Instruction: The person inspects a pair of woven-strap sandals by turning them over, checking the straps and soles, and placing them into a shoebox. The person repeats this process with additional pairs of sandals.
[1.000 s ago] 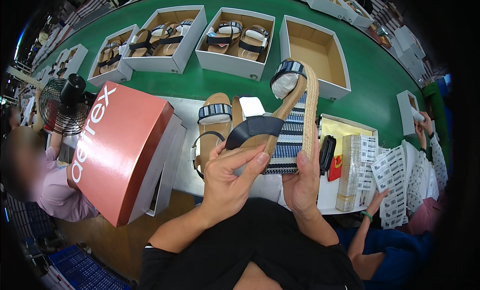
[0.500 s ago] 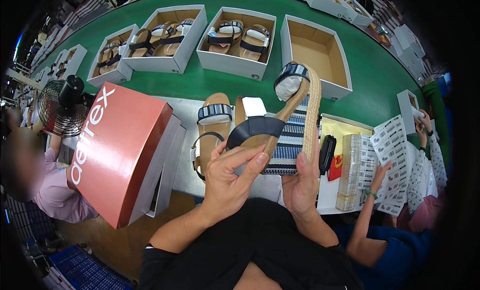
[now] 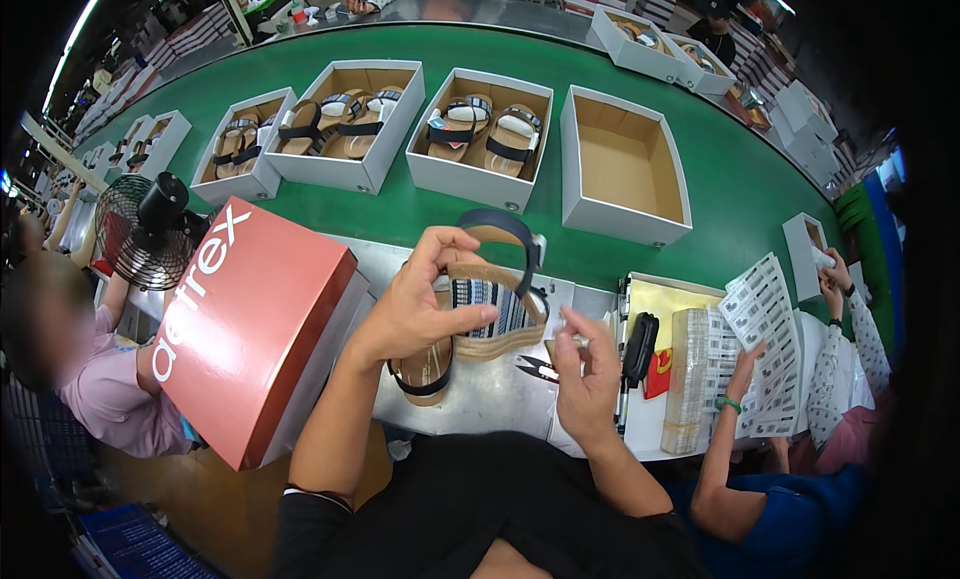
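My left hand [image 3: 425, 304] grips a sandal [image 3: 500, 343] above the metal tabletop, fingers behind and thumb across its woven blue-and-white striped part. The sandal has a braided straw-coloured edge, and its dark strap loops up at the far end. Just right of it is my right hand [image 3: 588, 384], thumb and fingers apart, with nothing visible in it. Partly hidden under my left hand, another sandal [image 3: 428, 364] lies on the metal top. A pair of black-handled thread snips [image 3: 538, 369] rests between the held sandal and my right hand.
On the green conveyor [image 3: 380, 214] stand white boxes of sandals [image 3: 482, 159] and an empty open box [image 3: 625, 164]. A salmon-coloured shoe box [image 3: 255, 319] is at left, by a black fan [image 3: 150, 229]. At right, a co-worker's hand [image 3: 745, 369] holds label sheets [image 3: 765, 319] beside a tray [image 3: 650, 434].
The held sandal has turned and shifted left and is now in my left hand alone. My right hand has come off it. The view has tilted up a little.
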### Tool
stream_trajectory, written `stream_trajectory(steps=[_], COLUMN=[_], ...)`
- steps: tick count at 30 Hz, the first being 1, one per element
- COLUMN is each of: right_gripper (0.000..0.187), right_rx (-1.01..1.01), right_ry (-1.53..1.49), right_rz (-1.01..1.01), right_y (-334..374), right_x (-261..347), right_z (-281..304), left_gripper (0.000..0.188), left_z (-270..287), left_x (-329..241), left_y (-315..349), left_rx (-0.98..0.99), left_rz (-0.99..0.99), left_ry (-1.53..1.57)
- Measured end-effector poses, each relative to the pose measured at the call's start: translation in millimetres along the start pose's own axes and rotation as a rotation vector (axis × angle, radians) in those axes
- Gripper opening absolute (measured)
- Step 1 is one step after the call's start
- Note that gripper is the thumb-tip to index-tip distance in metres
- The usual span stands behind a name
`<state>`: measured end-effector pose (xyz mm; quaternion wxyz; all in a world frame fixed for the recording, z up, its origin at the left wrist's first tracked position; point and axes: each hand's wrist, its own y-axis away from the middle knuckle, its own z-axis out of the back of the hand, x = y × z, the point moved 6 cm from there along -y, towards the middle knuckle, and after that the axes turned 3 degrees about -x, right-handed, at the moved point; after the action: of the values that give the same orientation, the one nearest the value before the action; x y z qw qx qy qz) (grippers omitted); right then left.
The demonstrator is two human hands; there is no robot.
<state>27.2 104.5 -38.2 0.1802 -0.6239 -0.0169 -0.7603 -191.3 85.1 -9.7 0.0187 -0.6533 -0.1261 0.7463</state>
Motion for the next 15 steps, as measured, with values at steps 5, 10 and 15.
stream_trajectory(steps=[5, 10, 15], right_gripper=[0.041, 0.039, 0.022], right_rx=[0.082, 0.224, -0.140], right_ry=[0.219, 0.198, 0.223], right_rz=[0.406, 0.430, 0.538], right_y=[-32, -25, -33], right_x=[35, 31, 62], right_z=[-12, -36, -8], left_gripper=[0.053, 0.059, 0.056], left_z=[-12, -20, -12], left_x=[-15, -20, -17], left_y=[7, 26, 26], left_rx=[-0.120, -0.379, -0.386], left_rz=[-0.118, -0.186, -0.247], left_ry=[-0.208, -0.563, -0.300])
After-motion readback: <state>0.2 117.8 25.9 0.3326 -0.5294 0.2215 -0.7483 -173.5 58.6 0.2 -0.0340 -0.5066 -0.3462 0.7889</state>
